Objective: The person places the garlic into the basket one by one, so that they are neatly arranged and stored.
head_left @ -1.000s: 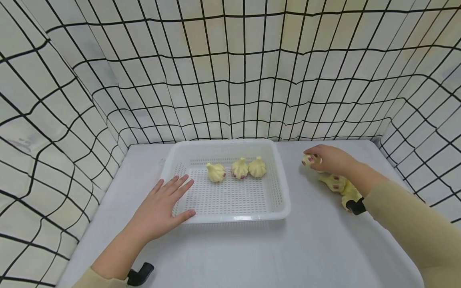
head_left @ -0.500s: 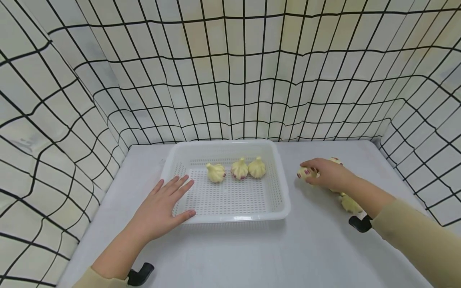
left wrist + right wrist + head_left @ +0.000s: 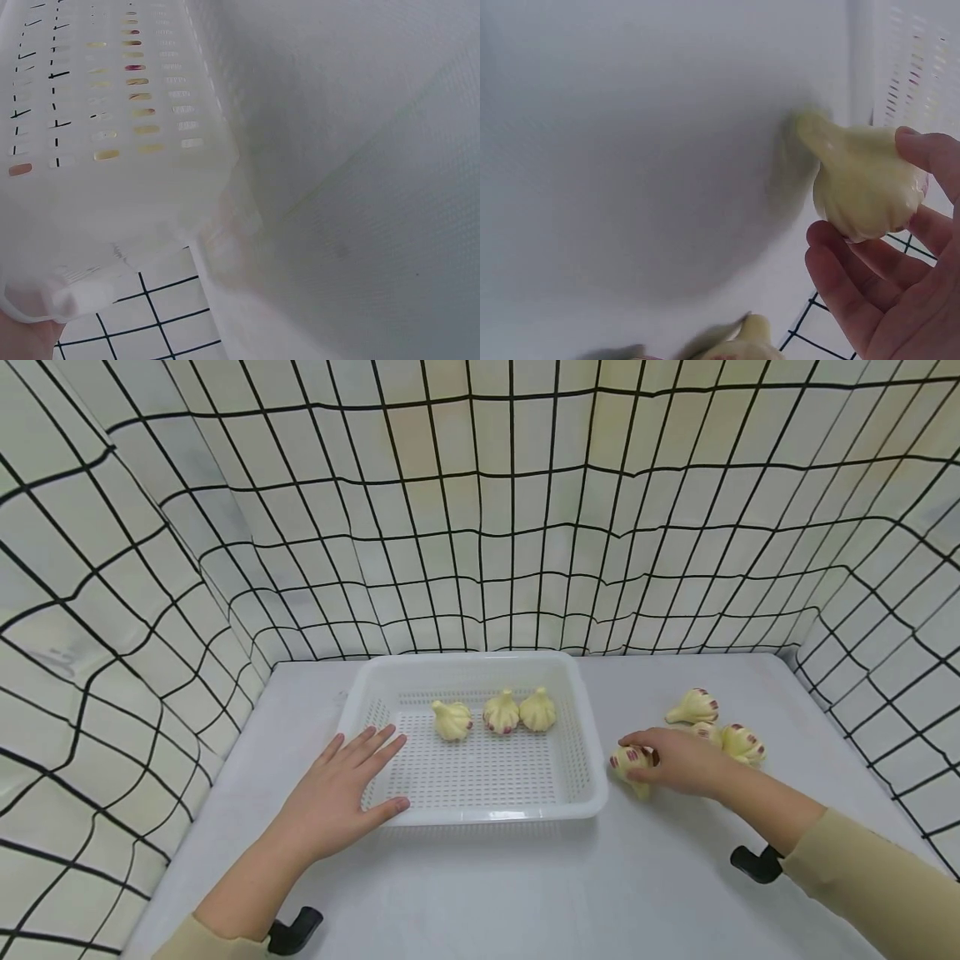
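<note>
Pinching a rounded, cream-and-purple garlic bulb (image 3: 628, 762), the right hand (image 3: 682, 762) has similar bulbs (image 3: 741, 745) just beyond it. To its left, the left hand (image 3: 330, 802), fingers spread, touches a white, rectangular plastic basket (image 3: 495, 816) at the rim.

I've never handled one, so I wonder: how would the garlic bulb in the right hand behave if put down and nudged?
The garlic bulb would probably roll in a curve, since its round body has a neck jutting from one end. It may be slippery, given its glossy highlight. It seems stiff: no dent shows where the right hand grips it.
</note>
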`<state>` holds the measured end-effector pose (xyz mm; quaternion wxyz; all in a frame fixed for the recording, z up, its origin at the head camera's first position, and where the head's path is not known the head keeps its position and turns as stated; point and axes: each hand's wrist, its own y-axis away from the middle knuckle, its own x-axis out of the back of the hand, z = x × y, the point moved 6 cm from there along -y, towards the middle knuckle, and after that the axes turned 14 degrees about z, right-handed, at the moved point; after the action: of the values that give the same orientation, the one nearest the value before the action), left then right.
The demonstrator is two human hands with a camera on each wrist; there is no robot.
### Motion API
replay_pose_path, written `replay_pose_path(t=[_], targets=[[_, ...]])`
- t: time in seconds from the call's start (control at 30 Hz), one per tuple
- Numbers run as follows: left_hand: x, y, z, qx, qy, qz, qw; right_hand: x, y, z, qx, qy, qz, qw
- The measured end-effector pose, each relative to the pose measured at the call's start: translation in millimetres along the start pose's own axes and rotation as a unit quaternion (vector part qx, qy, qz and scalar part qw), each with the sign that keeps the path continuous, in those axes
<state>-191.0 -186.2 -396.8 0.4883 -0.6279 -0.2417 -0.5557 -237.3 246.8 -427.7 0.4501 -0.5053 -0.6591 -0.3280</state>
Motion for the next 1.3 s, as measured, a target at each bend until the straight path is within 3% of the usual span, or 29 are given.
replay_pose_path(t=[0.23, 0.43, 0.63, 0.87, 1.1, 1.3], targets=[[-0.7, -1.0, 0.7, 0.003, 0.001, -0.003, 1.0000, -5, 4.8, 7, -0.021, -0.003, -0.007, 0.9998], [-0.8, -0.9, 0.3, 0.005, 0.001, -0.004, 1.0000, -3, 6.9, 8, 0.001, 0.024, 0.004, 0.9997], [-1.4, -0.7, 0.6, 0.006, 0.000, -0.003, 1.0000, 3, 4.8, 3, 0.056, 0.034, 0.008, 0.9978], [-1.7, -0.4, -0.9, 0.002, -0.003, -0.002, 1.0000, 6, 6.5, -8, 0.156, 0.078, 0.000, 0.9846], [-1.7, -1.1, -0.6, 0.004, 0.000, -0.007, 1.0000, 3, 8.6, -13, 0.185, 0.114, -0.019, 0.9760], [-2.0, -1.2, -0.1, 0.005, -0.001, -0.010, 0.9999, 3, 11.1, -12, 0.184, 0.101, -0.010, 0.9778]])
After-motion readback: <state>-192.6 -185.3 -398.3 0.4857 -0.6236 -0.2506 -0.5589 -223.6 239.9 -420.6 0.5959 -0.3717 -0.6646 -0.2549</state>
